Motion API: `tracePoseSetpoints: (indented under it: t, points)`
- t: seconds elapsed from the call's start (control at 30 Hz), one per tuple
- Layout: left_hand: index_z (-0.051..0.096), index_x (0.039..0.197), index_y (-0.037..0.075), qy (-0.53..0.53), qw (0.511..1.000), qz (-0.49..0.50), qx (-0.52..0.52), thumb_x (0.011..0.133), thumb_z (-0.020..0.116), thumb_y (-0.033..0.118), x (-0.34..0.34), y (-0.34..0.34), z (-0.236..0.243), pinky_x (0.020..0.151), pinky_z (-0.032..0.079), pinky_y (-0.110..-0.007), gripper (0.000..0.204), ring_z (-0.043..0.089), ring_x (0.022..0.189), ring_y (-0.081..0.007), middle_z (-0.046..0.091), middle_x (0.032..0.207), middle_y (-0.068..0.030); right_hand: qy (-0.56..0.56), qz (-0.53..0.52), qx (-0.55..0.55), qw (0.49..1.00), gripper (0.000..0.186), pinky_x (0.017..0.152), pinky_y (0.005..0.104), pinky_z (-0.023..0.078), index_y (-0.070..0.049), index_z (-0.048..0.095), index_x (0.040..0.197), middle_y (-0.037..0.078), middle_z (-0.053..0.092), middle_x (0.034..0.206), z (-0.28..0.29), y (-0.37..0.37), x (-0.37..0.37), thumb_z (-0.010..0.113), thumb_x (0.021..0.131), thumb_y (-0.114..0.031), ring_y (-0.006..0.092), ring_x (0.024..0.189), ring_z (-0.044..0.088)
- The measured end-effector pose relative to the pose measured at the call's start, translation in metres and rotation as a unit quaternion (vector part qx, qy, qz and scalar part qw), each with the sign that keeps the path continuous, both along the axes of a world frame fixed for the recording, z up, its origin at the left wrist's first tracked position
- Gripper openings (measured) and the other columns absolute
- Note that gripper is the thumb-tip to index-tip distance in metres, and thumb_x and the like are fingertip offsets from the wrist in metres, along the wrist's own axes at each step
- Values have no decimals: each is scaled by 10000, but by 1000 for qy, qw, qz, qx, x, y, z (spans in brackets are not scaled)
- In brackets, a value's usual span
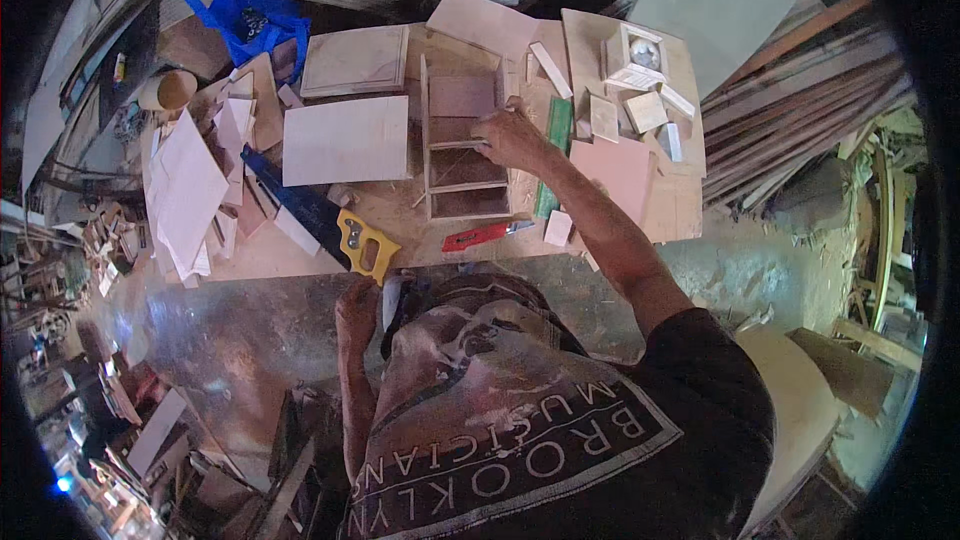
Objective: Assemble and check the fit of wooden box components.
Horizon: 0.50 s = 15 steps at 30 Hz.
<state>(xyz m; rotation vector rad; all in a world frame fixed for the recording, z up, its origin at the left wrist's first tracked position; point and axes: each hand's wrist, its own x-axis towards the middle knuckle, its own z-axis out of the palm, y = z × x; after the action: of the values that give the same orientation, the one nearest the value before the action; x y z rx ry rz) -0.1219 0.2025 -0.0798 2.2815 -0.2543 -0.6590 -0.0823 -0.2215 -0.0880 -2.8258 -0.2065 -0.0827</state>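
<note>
An open wooden box frame point(428, 175), split by crosspieces into several compartments, lies on the workbench in front of me. My right hand point(512, 137) reaches over its right side, fingers curled on the frame near the upper crosspiece. Below the bench's near edge, by my lap, my left hand point(357, 308) is curled closed; what it holds, if anything, is hidden. Just above that hand is the yellow handle point(368, 245) of a handsaw, whose dark blade point(295, 202) points away to the left. A red utility knife point(475, 237) lies just under the frame's near end.
Left of the frame lie a pale board point(345, 140) and a framed panel point(355, 58). Offcuts point(190, 195) and a blue bag point(250, 22) occupy the left side. To the right are a green strip point(556, 145), small blocks point(645, 112) and a little wooden box point(622, 55) with a round metallic piece.
</note>
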Motion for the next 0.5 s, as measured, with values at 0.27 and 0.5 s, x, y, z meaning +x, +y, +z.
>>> tracePoseSetpoints:
  t: [0.27,0.5]
  points:
    - [647,1081,0,6,999,26,-22,895,617,118,4,-25,15,812,511,-345,222,673,948,-247,694,1019,-160,41,-11,-10,999,87,957,501,294,-127,668,812,66,644,820,6,8,-9,622,826,-198,228,879,627]
    - [628,1113,5,-19,1000,-14,-10,914,603,135,29,-34,31,781,525,-363,240,678,910,-232,693,995,-162,30,-61,-3,998,73,940,459,325,-138,673,846,31,654,871,17,8,-22,619,835,-186,205,936,610]
